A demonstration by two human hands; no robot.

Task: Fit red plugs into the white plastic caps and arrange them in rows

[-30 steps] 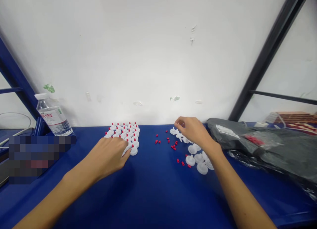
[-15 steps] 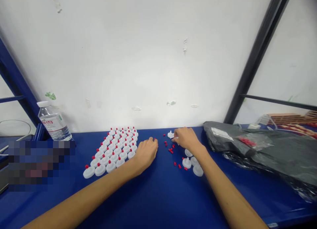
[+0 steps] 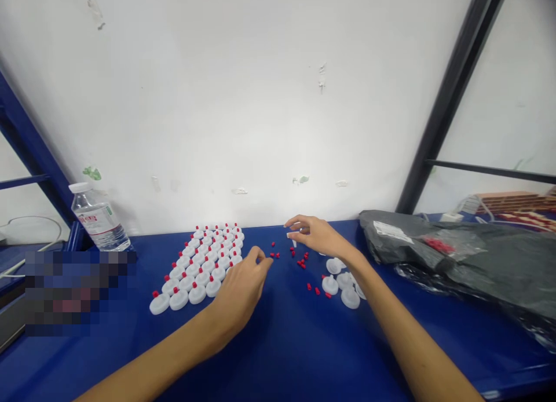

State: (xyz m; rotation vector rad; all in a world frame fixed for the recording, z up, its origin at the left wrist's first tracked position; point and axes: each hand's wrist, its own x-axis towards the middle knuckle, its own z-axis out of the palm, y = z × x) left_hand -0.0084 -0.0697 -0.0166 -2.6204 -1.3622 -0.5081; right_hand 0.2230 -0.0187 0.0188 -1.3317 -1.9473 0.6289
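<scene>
Just left of the loose red caps [image 3: 303, 265], the left hand [image 3: 243, 286] is curled, its hold unclear; the right hand [image 3: 319, 235] parts thumb and forefinger above a white spout [image 3: 295, 244], grip unclear. Left of both, round white lids [image 3: 197, 295] stand red-tipped in rows; bare blue tabletop [image 3: 278, 355] lies between the forearms.

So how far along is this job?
Looks done: rows of white caps wearing red tips. In hand: left hand beside loose red pieces, right hand at a white piece; both grips unclear. Apparently remaining: those loose pieces and the scattered caps near the bag.
</scene>
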